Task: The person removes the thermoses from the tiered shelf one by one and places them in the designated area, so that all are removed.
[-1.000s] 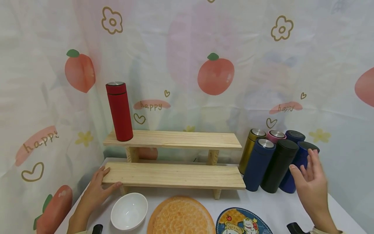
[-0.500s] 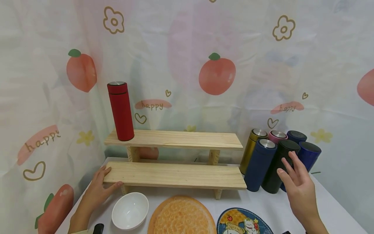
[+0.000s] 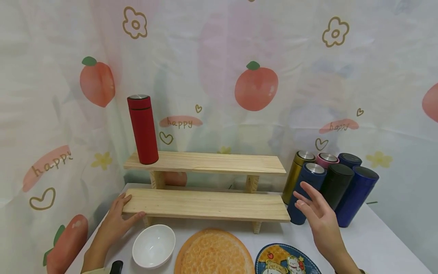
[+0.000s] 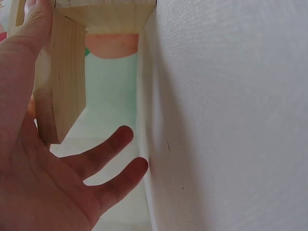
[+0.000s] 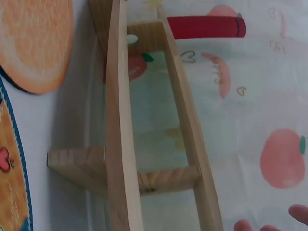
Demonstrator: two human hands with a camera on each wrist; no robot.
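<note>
Two-step wooden shelf (image 3: 205,203) on a white table (image 3: 376,243), against a peach-print curtain (image 3: 254,85). Left hand (image 3: 114,224) resting on the shelf's lower left corner, fingers straight on top, thumb along the front edge, gripping nothing. Right hand (image 3: 319,219) raised just right of the shelf, fingers spread and relaxed, holding nothing, in front of a navy flask (image 3: 306,186) without clearly touching it. Right of the shelf, a tight cluster of upright flasks: gold (image 3: 295,171), pink (image 3: 327,158), black (image 3: 335,184), blue (image 3: 356,196), dark blue (image 3: 349,159) at the back. Red flask (image 3: 143,129) upright on the shelf's upper left end. In front of the shelf, white bowl (image 3: 154,245), orange mat (image 3: 213,253), cartoon plate (image 3: 285,260).
</note>
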